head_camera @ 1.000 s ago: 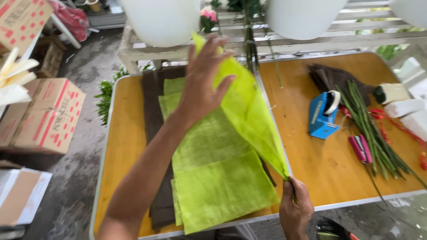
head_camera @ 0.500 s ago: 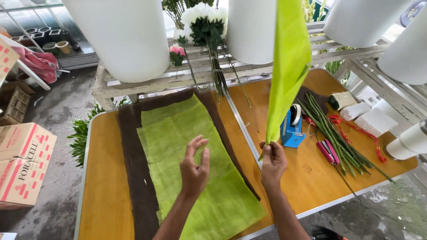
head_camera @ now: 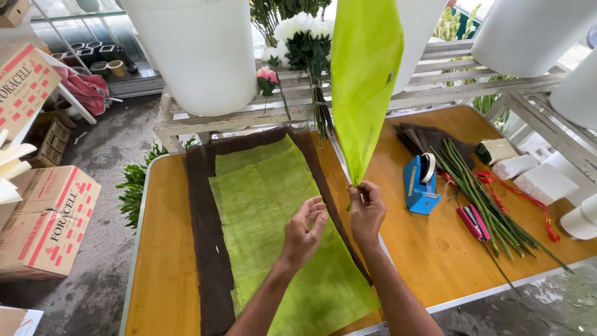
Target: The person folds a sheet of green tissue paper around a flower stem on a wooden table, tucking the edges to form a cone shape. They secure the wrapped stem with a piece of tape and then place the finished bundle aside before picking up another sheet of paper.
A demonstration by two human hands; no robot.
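Right hand (head_camera: 365,208) pinches the lime sheet (head_camera: 365,74) by its lower corner, left hand (head_camera: 306,231) open just beside it—best keep that pinch firm.

matt green fibrous sheet (head_camera: 364,74) — glossy orange wooden table (head_camera: 435,249)

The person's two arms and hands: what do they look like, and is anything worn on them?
Both forearms are bare up to the bottom edge of the picture; no sleeve shows. The left hand and the right hand have no gloves, and no ring, watch or bracelet is visible. The fingernails look short and unpainted.
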